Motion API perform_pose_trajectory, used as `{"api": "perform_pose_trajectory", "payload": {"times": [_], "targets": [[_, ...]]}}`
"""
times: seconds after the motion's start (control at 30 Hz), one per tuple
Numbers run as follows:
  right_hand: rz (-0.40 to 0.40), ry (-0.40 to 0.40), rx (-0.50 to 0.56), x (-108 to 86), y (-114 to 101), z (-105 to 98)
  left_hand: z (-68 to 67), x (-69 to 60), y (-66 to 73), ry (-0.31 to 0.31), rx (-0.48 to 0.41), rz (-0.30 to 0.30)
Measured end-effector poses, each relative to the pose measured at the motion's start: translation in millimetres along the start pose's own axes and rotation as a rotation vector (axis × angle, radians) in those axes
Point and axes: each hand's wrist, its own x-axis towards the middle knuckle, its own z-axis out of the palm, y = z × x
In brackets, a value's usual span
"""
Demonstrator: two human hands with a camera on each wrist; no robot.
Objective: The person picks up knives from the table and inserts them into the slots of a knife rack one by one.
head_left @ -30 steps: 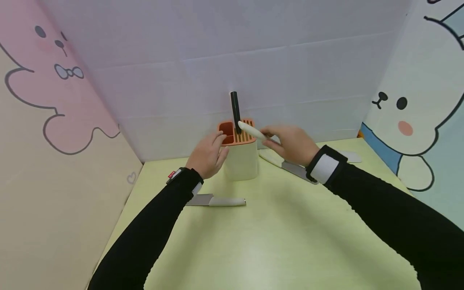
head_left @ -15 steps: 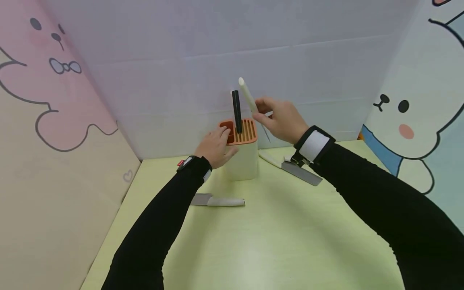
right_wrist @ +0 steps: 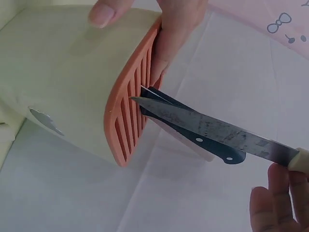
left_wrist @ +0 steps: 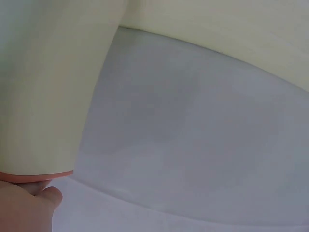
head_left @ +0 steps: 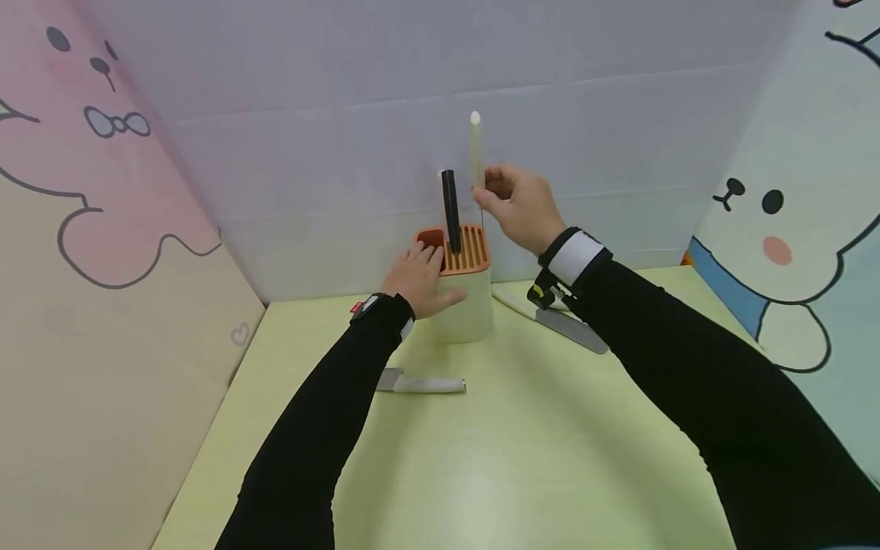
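A cream knife block [head_left: 462,312] with an orange slotted top stands at the back of the table. My left hand [head_left: 421,284] grips its left side, fingers over the rim at the open compartment and thumb across the front. My right hand [head_left: 524,205] pinches a white-handled kitchen knife [head_left: 477,145] upright above the right slots. Its blade [right_wrist: 212,128] points at the slots in the right wrist view; whether the tip touches them I cannot tell. A black-handled knife [head_left: 450,210] stands in a slot, with something pale partly hidden behind its handle.
A white-handled knife [head_left: 430,385] lies in front of the block, its blade partly behind my left sleeve. Right of the block lies a broad-bladed knife [head_left: 571,330], with another pale handle [head_left: 560,304] partly hidden by my right wrist. A wall [head_left: 330,191] rises behind.
My right hand has raised the knife and turned it from nearly level to upright, point down over the slots. My left hand has shifted right and settled onto the block's rim.
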Motion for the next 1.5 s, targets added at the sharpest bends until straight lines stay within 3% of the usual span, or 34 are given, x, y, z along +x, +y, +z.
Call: {"api": "perform_pose_trajectory", "payload": {"times": [0.23,0.57,0.9,1.5], "targets": [[0.022,0.023,0.0,6.2,2.7,5.7,1.4,0.6,2.5,-0.011,0.028,0.0],[0.022,0.024,-0.004,12.2,3.3,12.4,5.1,1.5,8.1,0.023,0.038,0.008],[0.035,0.027,-0.002,11.3,6.6,21.7,5.3,-1.9,7.9,0.038,0.005,0.01],[0.169,-0.032,0.005,4.2,23.3,35.4,9.1,-2.6,7.3,0.054,-0.005,-0.002]]}}
